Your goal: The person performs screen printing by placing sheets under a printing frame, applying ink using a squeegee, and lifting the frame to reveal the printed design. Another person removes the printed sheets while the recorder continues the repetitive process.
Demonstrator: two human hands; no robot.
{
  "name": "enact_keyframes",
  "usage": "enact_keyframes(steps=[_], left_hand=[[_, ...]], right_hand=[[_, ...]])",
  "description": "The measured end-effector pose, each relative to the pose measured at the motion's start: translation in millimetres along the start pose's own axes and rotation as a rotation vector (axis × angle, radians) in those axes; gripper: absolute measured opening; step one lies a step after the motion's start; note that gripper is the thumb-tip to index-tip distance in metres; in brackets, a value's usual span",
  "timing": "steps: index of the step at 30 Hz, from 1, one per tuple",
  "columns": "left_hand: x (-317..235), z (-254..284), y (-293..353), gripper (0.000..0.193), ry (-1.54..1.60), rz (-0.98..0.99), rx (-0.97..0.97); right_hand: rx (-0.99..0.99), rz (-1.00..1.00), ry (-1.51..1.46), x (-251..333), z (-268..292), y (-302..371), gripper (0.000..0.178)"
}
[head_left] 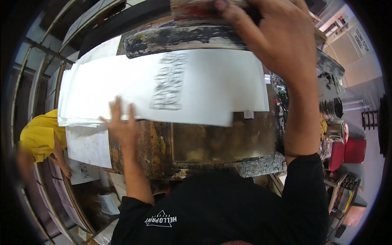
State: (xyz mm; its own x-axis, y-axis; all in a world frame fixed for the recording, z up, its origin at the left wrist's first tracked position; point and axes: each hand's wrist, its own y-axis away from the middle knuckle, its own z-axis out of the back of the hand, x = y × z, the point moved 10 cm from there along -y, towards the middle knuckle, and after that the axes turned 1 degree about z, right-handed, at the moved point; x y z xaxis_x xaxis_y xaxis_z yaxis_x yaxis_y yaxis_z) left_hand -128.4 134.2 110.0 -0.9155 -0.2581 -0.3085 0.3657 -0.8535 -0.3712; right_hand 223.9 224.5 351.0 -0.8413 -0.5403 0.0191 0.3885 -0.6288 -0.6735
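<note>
A white sheet with dark printed lettering (168,87) lies over other white sheets on the worn worktable, its near right corner smeared by motion. My left hand (122,124) is at the near edge of these sheets, fingers spread and slightly blurred; I cannot tell whether the fingertips touch the paper. At the top edge of the view, my right hand (281,36) has its thumb against a paint-stained wooden bar (192,10), with the other fingers partly cut off. Just below that bar runs a thick, paint-crusted black and white beam (183,38).
A brown, glossy panel (224,141) is set in the paint-crusted table near me. Metal racks (41,53) stand at left, where another person in a yellow top (43,134) reaches down beside a printed sheet (83,173). Cans (338,130) and a red chair (354,151) are at right.
</note>
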Motion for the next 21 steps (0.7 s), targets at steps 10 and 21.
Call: enact_keyframes(steps=[10,21], left_hand=[[-270.9,-172.2,126.2,0.065,0.212,-0.666,0.360],[-296.5,-181.0,108.3,0.052,0.331,-0.618,0.431]], right_hand=[[0.000,0.034,0.031,-0.8,15.0,-2.8,0.062],[0.144,-0.003,-0.049,-7.2,16.8,-14.1,0.070]])
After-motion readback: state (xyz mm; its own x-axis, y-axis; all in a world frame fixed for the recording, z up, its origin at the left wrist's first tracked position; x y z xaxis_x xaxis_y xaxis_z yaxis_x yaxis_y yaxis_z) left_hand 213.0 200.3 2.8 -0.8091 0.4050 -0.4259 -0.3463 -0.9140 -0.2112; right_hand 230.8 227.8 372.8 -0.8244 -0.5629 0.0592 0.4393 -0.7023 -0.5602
